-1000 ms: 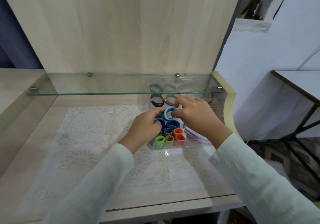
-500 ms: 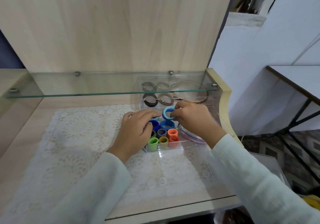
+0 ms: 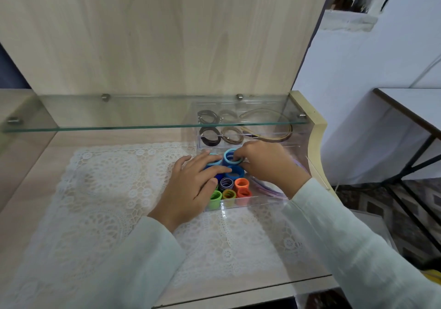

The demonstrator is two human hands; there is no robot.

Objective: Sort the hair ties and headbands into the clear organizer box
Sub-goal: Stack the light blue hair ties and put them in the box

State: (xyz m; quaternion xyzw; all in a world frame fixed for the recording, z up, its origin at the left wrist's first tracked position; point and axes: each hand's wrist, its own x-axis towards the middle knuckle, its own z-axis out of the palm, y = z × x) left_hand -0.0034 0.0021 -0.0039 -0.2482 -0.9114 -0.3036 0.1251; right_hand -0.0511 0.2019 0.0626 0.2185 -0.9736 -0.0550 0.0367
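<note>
Both at box's [image 3: 257,204] left edge: right hand [image 3: 267,165] pinching blue tie [image 3: 229,158], left hand [image 3: 188,187] flat on ties [image 3: 236,174]; if forced, could topple them.

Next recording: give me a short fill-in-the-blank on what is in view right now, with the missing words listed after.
1. The right hand pinches the raised hair tie, which is light ___.
2. The organizer box stands on a white ___ mat.
3. Above the box's back compartments runs a ___ shelf.
4. The corner hair tie by the left hand is ___.

Missing words: blue; lace; glass; green.
</note>
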